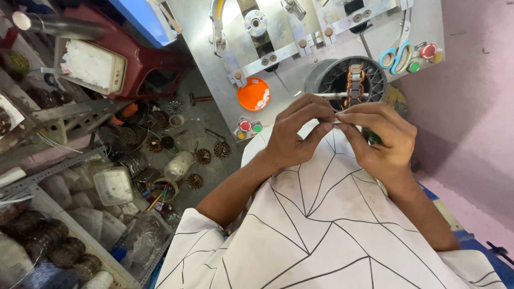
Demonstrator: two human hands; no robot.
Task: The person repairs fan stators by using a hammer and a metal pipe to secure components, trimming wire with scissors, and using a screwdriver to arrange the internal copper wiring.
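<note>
Lap: a white cloth with thin black lines [321, 225] covers the person's knees and fills the near part of the view.
Left hand [293, 134]: raised over the cloth, fingertips pinched shut on something very small, probably the end of a fine wire; the pictures do not show it clearly.
Right hand [381, 138]: meets the left hand tip to tip, its grip also closed on the same small point, with a green-handled tool tucked under the palm.
Wound part [354, 84]: a stator with copper wire coils stands on a metal rod, just beyond the fingertips, inside a round dark holder [375, 75].
Progress: coils already sit on the stator, so much winding looks done; the loose wire end appears to be what is left in hand.
Bench [300, 80]: a grey metal machine plate, carrying an orange dish [253, 93], red and green buttons and blue-handled scissors [395, 55].
Room to move: open cloth lies below both hands; the holder's rim stands close ahead.
Floor at left [203, 134]: crowded with spare stators, spools and tubs.
</note>
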